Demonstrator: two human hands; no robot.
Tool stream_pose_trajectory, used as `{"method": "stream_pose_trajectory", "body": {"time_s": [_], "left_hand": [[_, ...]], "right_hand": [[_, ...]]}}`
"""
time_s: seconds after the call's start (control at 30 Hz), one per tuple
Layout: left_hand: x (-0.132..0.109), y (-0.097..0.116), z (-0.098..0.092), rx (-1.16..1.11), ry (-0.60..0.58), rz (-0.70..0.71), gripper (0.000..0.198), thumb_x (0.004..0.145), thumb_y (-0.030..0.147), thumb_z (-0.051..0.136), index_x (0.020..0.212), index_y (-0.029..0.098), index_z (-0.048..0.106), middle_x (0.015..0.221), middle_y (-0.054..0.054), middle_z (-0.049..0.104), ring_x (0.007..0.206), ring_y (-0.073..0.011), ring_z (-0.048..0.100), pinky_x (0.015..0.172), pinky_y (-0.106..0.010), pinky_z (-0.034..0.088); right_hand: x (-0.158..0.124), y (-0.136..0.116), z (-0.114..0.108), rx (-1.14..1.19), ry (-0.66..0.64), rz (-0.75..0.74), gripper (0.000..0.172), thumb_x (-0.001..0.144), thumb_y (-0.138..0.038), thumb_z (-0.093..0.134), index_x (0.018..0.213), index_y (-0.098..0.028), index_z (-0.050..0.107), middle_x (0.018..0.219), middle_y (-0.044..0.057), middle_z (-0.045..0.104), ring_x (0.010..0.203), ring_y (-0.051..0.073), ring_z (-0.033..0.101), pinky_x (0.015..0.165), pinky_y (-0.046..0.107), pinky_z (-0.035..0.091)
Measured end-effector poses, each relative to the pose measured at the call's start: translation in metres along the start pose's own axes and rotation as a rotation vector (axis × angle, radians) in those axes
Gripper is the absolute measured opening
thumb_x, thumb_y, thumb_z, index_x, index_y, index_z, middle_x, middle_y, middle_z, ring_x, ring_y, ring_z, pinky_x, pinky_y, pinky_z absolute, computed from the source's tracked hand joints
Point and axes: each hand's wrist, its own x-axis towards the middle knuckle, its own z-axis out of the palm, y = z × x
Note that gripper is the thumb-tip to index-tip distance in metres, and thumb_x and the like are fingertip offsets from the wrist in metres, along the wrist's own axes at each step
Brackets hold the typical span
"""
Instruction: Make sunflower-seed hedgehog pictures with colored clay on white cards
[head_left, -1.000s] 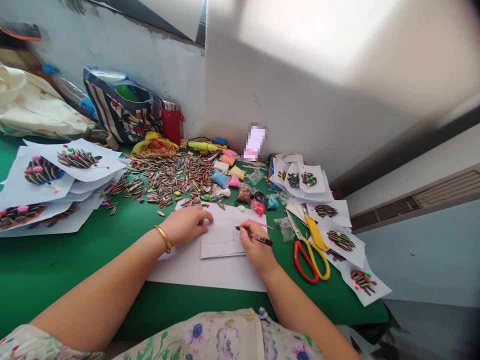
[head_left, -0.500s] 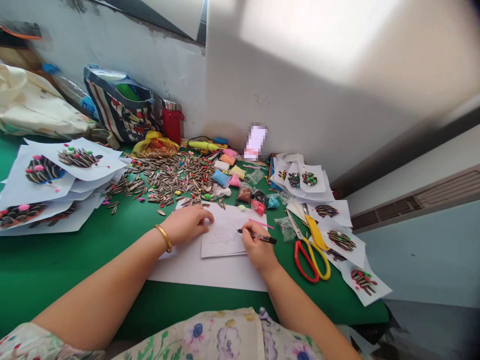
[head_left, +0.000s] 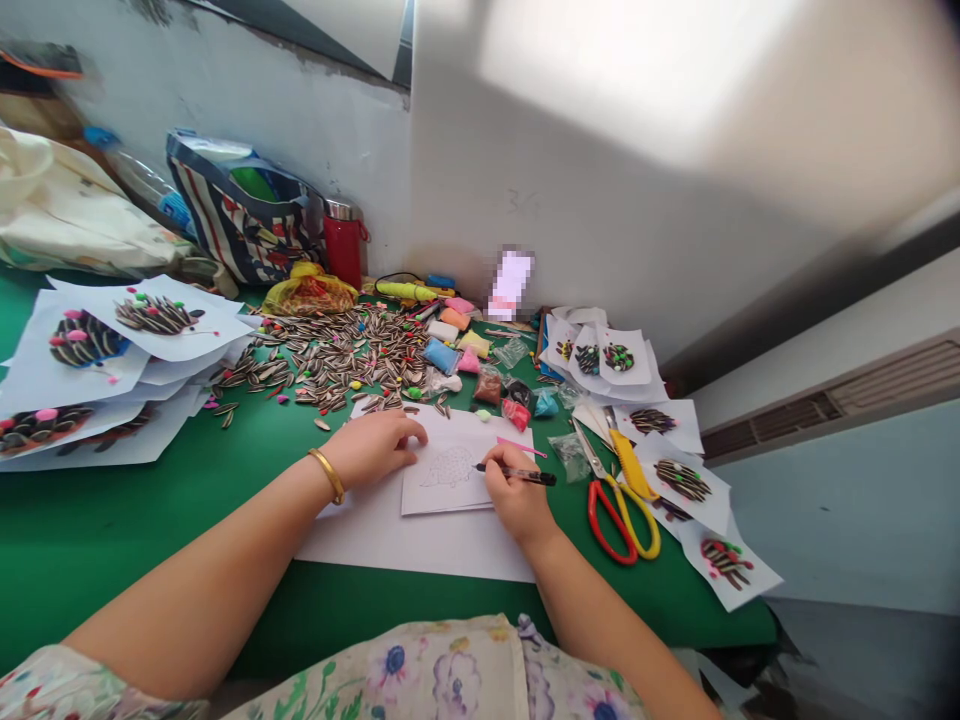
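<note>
From my camera, the fingers of the right hand grasp the black pen, which lies more level than one second ago, its tip lower, beside the drawing left of these fingers. The left hand has stayed there, fingers released and curved, at the small sheet's left edge.

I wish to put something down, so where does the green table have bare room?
The widest bare patch of green table lies between the left paper stack and the left forearm. A smaller one lies between the right forearm, the scissors and the lowest right card. Beyond the drawing it is crowded with seeds and colored packets.
</note>
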Motion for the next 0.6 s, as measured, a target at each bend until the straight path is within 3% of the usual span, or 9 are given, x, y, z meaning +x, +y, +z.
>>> {"method": "stream_pose_trajectory", "body": {"time_s": [0.6], "left_hand": [[0.0006,0.0001,0.0,-0.001,0.001,0.002,0.025,0.08,0.032,0.062,0.103,0.03,0.07,0.096,-0.003,0.067,0.09,-0.0217,0.062,0.074,-0.029,0.044]], "right_hand": [[-0.0001,-0.0007,-0.0002,0.0,0.0,-0.032,0.016,0.082,-0.022,0.047,0.073,-0.022,0.06,0.067,0.0,0.06,0.065,0.017,0.055,0.061,0.028,0.043]]}}
